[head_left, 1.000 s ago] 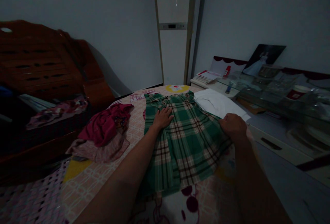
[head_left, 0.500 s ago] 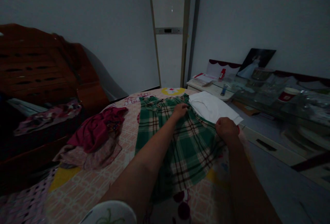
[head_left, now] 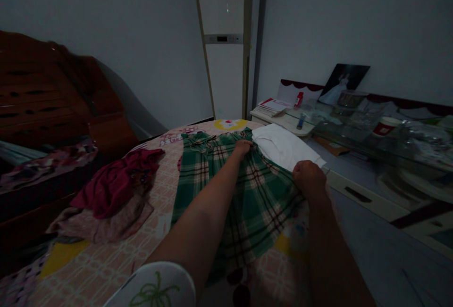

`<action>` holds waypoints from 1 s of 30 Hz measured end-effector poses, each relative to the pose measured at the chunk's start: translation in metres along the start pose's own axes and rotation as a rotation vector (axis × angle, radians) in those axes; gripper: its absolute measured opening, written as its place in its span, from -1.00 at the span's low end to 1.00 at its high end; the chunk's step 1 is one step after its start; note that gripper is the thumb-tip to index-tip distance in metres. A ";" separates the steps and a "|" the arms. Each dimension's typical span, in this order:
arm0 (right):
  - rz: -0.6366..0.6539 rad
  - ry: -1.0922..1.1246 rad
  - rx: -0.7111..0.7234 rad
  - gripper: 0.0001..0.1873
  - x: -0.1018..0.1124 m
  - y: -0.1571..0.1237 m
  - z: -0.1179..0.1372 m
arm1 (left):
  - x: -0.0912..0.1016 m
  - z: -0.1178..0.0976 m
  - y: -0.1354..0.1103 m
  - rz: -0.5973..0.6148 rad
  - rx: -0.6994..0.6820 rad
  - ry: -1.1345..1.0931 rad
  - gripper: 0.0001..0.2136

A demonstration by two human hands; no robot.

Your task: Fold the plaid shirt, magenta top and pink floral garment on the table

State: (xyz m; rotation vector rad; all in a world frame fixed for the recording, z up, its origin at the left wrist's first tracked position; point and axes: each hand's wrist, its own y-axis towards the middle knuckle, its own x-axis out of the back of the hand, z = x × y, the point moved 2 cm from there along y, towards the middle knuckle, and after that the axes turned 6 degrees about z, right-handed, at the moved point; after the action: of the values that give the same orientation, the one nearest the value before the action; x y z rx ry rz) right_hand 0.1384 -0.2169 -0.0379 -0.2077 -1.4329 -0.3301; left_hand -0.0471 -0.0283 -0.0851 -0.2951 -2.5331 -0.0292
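A green plaid garment (head_left: 264, 182), a skirt or dress by its look, lies spread over a bed-like surface (head_left: 155, 203) with a patterned pink cover. My left hand (head_left: 243, 147) is closed on its far edge, near the gathered part; the fingertips are partly hidden. Farther right, my right hand (head_left: 310, 178) makes a fist around the same edge, which runs fairly straight between the two hands. Just beyond that edge lies a folded white cloth (head_left: 283, 144), close to both hands.
On the left are crumpled dark pink clothes (head_left: 109, 184) and a wooden chair or bench (head_left: 60, 95). A glass-topped cabinet (head_left: 343, 132) at right holds a paper cup (head_left: 387, 127) and a leaning photo (head_left: 343, 83). A tall air conditioner (head_left: 226, 76) stands in the corner.
The view has turned slightly right, so things sit farther left. My left fingers, partly raised before, are now closed down on the garment's edge. My right hand keeps its hold.
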 end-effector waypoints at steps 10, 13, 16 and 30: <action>0.029 0.031 0.119 -0.86 -0.002 0.001 0.016 | 0.029 -0.049 0.007 0.031 -0.050 -0.603 -0.86; 0.099 0.001 0.123 -0.85 -0.005 -0.001 0.022 | 0.031 -0.061 0.008 0.066 -0.095 -0.795 -0.87; 0.100 -0.054 0.136 -0.86 -0.005 -0.003 0.026 | 0.033 -0.068 0.008 0.107 -0.133 -0.896 -0.89; -0.163 0.022 0.051 -0.75 -0.003 -0.001 0.003 | 0.032 -0.051 0.010 0.138 -0.046 -0.770 -0.88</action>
State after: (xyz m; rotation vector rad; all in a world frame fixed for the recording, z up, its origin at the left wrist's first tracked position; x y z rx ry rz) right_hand 0.1350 -0.2170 -0.0401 -0.0457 -1.4386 -0.4274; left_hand -0.0429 -0.0160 -0.0253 -0.5888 -3.2660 0.0984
